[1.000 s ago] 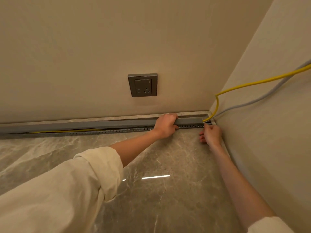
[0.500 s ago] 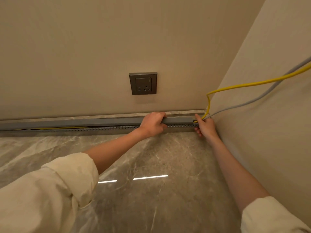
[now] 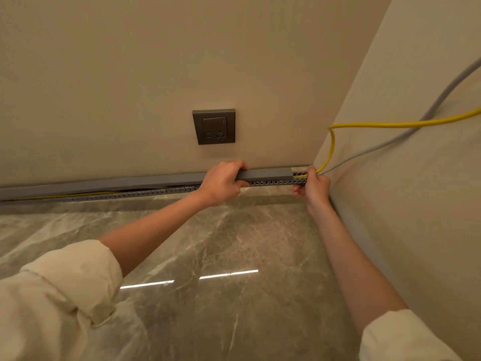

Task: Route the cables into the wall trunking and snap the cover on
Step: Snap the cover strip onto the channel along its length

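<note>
A grey slotted trunking (image 3: 273, 182) runs along the foot of the back wall into the right corner. Its grey cover (image 3: 268, 174) lies on top, seated near the corner and gaping open further left, where a yellow cable (image 3: 369, 124) shows inside the channel. My left hand (image 3: 221, 182) grips the cover from above, fingers curled over its back edge. My right hand (image 3: 313, 184) holds the trunking's end at the corner, where the yellow cable and a grey cable (image 3: 390, 142) come down from the right wall and enter.
A grey wall socket (image 3: 214, 126) sits on the back wall above my left hand. The polished marble floor (image 3: 234, 256) spreads in front of the trunking. The right wall (image 3: 403, 217) closes in tight beside my right arm.
My left hand slid a little left along the cover. My right hand rose from the floor to the trunking's end at the cables.
</note>
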